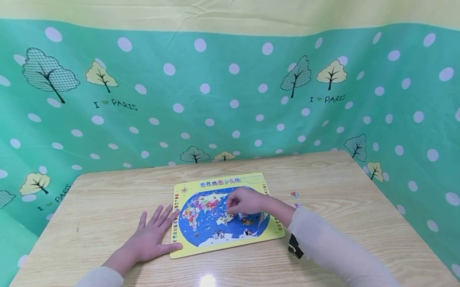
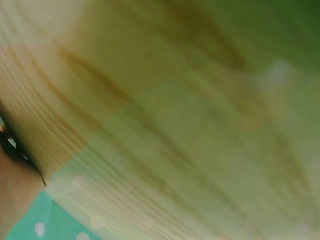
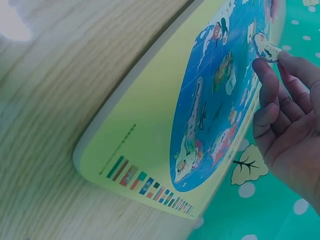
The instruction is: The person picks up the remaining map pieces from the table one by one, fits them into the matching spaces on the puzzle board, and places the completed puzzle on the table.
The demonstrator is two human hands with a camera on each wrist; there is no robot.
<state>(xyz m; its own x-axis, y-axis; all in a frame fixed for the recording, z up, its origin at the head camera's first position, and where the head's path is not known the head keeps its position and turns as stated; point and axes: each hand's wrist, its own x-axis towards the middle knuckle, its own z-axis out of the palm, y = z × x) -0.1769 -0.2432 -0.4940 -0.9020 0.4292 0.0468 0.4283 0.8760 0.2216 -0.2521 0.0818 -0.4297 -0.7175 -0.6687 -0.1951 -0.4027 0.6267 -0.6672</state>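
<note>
A yellow-bordered world map puzzle board (image 1: 254, 178) lies flat on the table. My right hand (image 1: 245, 201) is over the middle of its blue map. Between thumb and forefinger it pinches a small pale puzzle piece (image 3: 266, 47), best seen in the right wrist view; the other fingers are loosely curled. My left hand (image 1: 153, 236) lies spread at the board's left side, fingertips and thumb at the border. The left wrist view is mostly blurred wood grain and shows no fingers.
Two small loose puzzle pieces, a red and blue one (image 1: 295, 195) and a purple one (image 1: 298, 205), lie right of the board on the wooden table (image 1: 340, 253). A green dotted curtain (image 1: 228, 129) hangs behind and along both sides.
</note>
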